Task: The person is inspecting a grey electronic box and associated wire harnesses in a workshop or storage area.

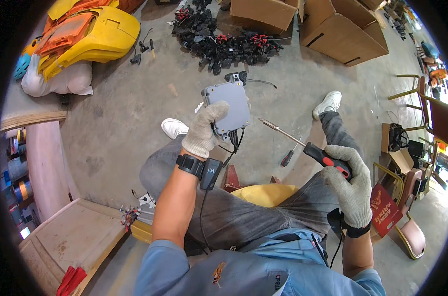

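Observation:
My gloved left hand [207, 126] grips a flat grey box [233, 101] with rounded corners, small fasteners round its edge and black cables at its lower end. My gloved right hand [350, 180] is closed on the black and red handle of a screwdriver [289, 133], whose long metal shaft points up-left, its tip a short way right of the box. A second, smaller screwdriver [288, 156] lies on the floor beyond my lap, below that shaft.
A heap of black parts [224, 52] and cardboard boxes [341, 37] lie ahead. Yellow and orange plastic panels [105, 34] are piled upper left, a wooden bench [61, 227] is lower left, and chairs [431, 113] stand right. My legs [248, 222] are spread beneath my hands.

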